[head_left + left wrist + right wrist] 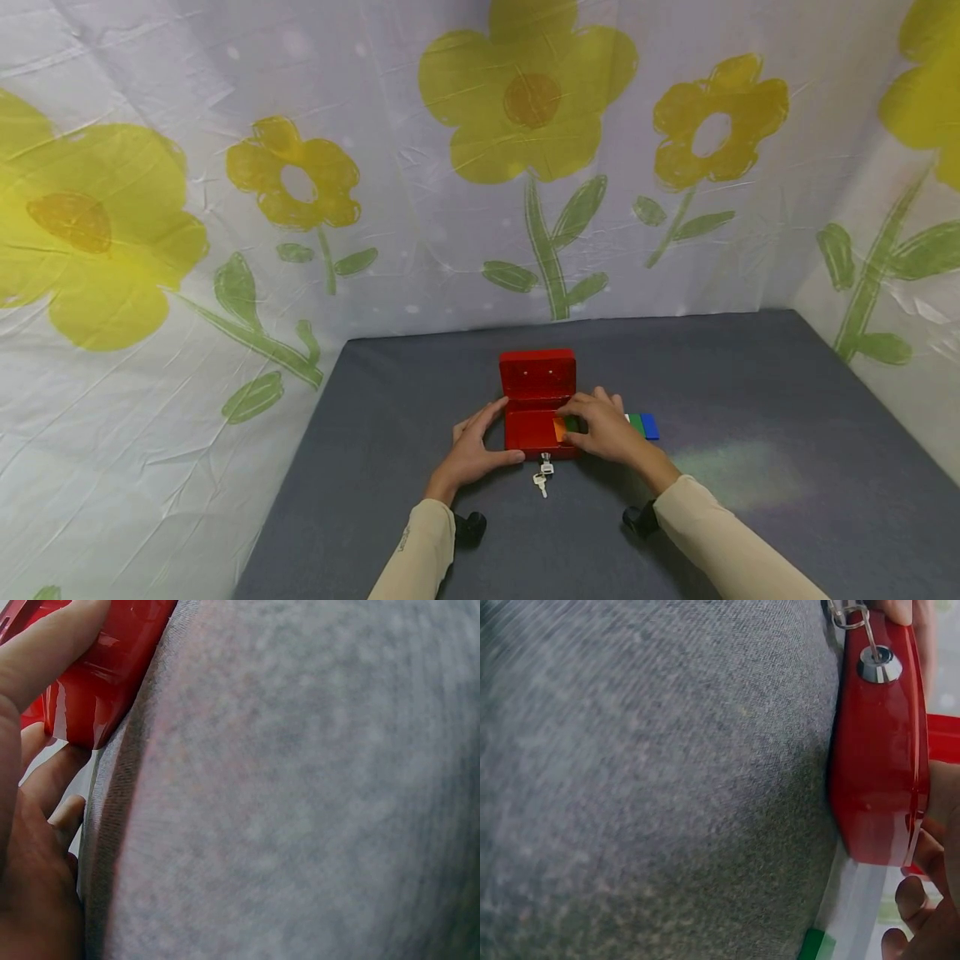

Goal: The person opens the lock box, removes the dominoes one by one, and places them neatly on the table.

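Note:
A red metal cash box [528, 429] stands with its lid [538, 373] raised. A small key in the front lock [879, 664] bears a ring with a second key [540, 482]. My left hand [474, 446] spans the box's left end, thumb laid along the front corner, straight fingers at the back left. Inside the right half, my right hand [603, 429] pinches a small orange flat piece [559, 429] between thumb and forefinger. A green patch [572, 424] shows beside it. The right hand's other fingers stick out past the box; the box wall hides its fingertips in the right wrist view.
Right of the box, partly behind the right hand, lie flat pieces in white, green [636, 422] and blue [651, 427]. The dark grey tabletop [405, 392] meets a flower-printed cloth [420, 275] at its back and sides.

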Motion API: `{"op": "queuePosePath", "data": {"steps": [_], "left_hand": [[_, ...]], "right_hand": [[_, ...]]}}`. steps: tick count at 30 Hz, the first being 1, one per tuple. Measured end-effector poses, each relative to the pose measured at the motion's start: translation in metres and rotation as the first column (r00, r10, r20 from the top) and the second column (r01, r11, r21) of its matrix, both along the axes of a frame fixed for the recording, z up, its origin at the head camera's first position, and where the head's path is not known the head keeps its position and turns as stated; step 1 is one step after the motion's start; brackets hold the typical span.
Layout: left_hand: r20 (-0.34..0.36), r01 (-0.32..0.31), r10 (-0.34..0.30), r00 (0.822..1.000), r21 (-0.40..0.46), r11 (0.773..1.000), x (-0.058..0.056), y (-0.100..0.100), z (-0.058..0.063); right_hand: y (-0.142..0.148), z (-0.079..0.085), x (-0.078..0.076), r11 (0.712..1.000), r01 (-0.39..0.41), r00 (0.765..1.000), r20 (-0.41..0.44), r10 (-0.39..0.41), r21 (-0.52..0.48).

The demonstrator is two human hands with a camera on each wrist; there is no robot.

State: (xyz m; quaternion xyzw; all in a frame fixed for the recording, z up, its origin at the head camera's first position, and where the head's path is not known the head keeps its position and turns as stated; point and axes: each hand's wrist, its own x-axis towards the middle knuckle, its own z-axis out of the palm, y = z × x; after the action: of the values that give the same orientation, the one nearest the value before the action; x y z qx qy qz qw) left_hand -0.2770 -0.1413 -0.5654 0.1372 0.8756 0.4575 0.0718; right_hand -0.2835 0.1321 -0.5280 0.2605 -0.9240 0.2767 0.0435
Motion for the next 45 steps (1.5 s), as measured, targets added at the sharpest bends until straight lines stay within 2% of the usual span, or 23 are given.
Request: {"op": "queuePosePath", "data": {"steps": [15, 28, 45], "left_hand": [[0.026, -0.022, 0.022, 0.999, 0.008, 1.0, 0.002, 0.002, 0.002], [0.018, -0.018, 0.018, 1.0, -0.003, 1.0, 0.001, 0.001, 0.001], [0.021, -0.017, 0.016, 1.0, 0.022, 1.0, 0.001, 0.001, 0.0]], "right_hand": [[-0.005, 0.001, -0.003, 1.0, 0.016, 0.999, 0.05, -0.016, 0.012], [-0.005, 0.001, -0.005, 1.0, -0.004, 0.999, 0.053, 0.003, 0.03], [-0.01, 0.006, -0.011, 0.992, -0.009, 0.993, 0.121, -0.006, 0.126]]}}
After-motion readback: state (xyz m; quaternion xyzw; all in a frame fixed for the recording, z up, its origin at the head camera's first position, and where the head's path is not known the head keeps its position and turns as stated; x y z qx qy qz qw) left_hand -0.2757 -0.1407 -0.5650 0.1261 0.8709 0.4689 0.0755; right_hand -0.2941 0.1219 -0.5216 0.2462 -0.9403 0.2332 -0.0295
